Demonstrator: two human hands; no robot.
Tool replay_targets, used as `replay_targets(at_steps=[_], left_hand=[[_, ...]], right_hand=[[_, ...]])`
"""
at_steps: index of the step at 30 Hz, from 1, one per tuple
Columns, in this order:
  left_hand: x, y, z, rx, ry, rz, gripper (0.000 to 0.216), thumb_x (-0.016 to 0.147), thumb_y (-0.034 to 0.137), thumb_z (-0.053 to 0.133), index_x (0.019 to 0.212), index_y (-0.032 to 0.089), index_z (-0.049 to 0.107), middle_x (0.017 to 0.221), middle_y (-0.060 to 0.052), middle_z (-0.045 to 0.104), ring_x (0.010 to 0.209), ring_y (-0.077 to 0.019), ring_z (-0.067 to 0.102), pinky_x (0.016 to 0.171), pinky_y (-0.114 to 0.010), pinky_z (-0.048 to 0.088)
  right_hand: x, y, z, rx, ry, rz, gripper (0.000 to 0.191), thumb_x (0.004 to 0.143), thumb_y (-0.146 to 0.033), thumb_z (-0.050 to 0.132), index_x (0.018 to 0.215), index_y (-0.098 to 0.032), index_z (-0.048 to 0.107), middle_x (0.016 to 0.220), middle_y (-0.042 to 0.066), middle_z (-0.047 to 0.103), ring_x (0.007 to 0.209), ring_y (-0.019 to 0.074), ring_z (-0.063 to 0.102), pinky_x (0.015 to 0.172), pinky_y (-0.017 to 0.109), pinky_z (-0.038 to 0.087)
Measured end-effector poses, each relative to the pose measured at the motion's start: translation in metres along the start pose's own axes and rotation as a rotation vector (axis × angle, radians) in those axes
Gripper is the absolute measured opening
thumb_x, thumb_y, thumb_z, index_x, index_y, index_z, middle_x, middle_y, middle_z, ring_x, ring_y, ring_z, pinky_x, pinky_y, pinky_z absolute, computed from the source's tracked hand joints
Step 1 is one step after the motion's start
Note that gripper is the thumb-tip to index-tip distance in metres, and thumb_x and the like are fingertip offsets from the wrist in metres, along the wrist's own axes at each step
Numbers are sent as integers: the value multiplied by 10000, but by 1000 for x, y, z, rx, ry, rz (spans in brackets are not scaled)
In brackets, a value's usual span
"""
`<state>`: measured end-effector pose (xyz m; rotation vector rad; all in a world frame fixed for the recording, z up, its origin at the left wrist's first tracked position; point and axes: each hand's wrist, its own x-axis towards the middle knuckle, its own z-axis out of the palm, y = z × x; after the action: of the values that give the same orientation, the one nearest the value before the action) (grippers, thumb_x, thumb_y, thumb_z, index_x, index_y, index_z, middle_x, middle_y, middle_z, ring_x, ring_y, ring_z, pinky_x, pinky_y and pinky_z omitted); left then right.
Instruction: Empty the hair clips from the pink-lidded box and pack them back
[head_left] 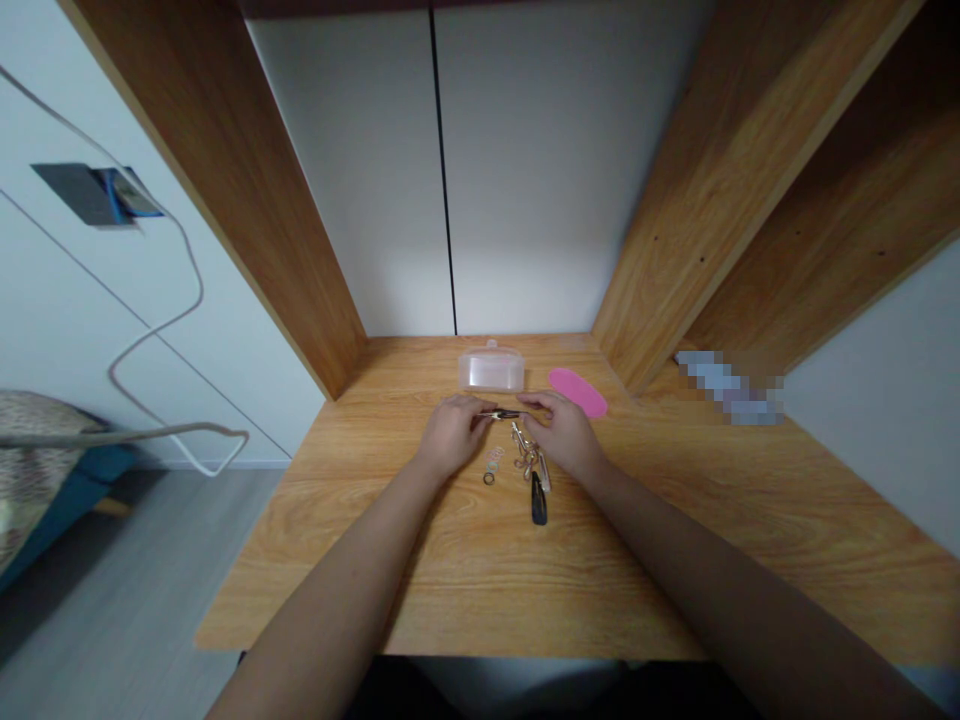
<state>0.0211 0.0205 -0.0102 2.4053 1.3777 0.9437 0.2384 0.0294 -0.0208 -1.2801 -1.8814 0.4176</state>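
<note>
My left hand (452,434) and my right hand (564,432) meet over the middle of a wooden desk (465,570), both pinching the ends of a thin metal hair clip (501,414) held level between them. Just below the clip lies a small heap of metal clips (527,457) and a black snap clip (538,498). A few small elastic rings (492,465) lie beside my left hand. Behind the hands stands a clear plastic box (491,369), and a pink oval lid (577,391) lies to its right.
Wooden shelf panels rise at both sides of the desk, with a white wall behind. A white cable (161,340) hangs from a socket on the left wall. A blurred item (729,386) sits on the right shelf ledge. Part of a bed shows at far left.
</note>
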Motion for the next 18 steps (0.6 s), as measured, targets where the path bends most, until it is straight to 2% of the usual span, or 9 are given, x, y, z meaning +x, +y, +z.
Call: replay_targets(at_steps=[5,9,13,18], left_hand=[[0,1,-1,-6,-18,9,182,928,234,625,1060,205,747,1029,-70,763,917,-202,671,879,-338,505],[0,6,-3,8,-27,18,211,953,298,593,1060,211,753,991,-73,757,889,-202,660,856,-334,498],[-1,11,-5,4,-66,49,259,974,343,556,1091,222,754,984,-76,753,887,-204,654,843,-328,486],[-2,15,-7,7,-78,45,306,987,390,525,1091,224,760,929,-82,746,866,-205,650,831,-328,476]], right_hand=[[0,-6,-3,-34,-5,-52,196,824,-177,642,984,-193,753,1007,79,757,972,242,687,918,402,539],[-1,-13,-6,-82,-35,-22,143,859,-231,632,912,-218,765,870,47,775,800,211,704,755,328,541],[-2,-18,-11,-116,-50,26,248,939,-341,560,855,-221,760,727,29,755,616,177,674,562,272,467],[-4,-23,-14,58,-111,64,416,992,-443,467,736,-210,698,626,11,707,514,151,630,497,252,453]])
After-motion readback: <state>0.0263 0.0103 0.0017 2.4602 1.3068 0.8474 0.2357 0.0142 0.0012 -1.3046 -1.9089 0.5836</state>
